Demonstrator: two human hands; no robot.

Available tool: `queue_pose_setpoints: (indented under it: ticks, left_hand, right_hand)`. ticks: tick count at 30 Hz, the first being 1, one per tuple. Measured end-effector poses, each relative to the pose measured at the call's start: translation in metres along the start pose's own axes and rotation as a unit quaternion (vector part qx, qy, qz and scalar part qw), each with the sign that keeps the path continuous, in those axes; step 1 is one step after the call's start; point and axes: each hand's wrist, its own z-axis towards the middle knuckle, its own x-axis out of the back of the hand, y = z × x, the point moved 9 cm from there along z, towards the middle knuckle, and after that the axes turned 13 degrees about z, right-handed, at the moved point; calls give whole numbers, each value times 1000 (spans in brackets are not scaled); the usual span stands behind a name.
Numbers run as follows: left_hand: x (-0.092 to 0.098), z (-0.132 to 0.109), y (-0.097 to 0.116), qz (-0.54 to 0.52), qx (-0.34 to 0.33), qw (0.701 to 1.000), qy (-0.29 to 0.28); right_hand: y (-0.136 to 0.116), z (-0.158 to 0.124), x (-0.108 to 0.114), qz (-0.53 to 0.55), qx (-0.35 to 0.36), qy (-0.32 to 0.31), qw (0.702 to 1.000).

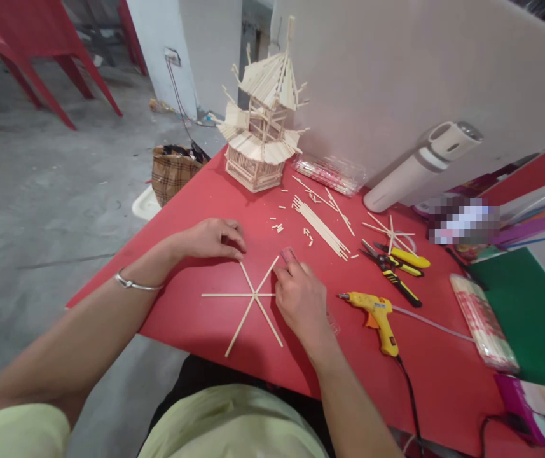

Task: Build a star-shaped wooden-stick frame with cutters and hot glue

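Note:
A star of thin wooden sticks (253,298) lies flat on the red table (196,318). My left hand (212,238) rests at the star's upper left arm, fingers curled with the tips pressing on the stick end. My right hand (301,299) sits on the star's right side, fingers closed around a small clear ruler-like piece (288,255) that sticks out toward the upper right arm. A silver bangle (133,283) is on my left wrist.
A stick pagoda model (262,121) stands at the table's far edge. Loose sticks (320,228), a yellow glue gun (377,315), yellow-handled pliers (399,270), a second stick star (389,232), packs of sticks (482,324), a white tube (420,166) and a green board (530,305) lie right.

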Motion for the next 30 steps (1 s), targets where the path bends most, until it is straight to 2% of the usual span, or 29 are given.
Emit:
queue_pose_setpoints:
  ticks: [7, 18, 30]
  left_hand:
    - [0, 0, -2, -8, -24, 1000, 0]
    - [6, 4, -16, -21, 59, 997, 53]
    - [5, 4, -20, -22, 68, 996, 56]
  right_hand:
    - [-2, 2, -1, -21, 8, -6, 1000]
    - [-2, 5, -4, -37, 20, -30, 999]
    - [-3, 7, -6, -42, 16, -56, 997]
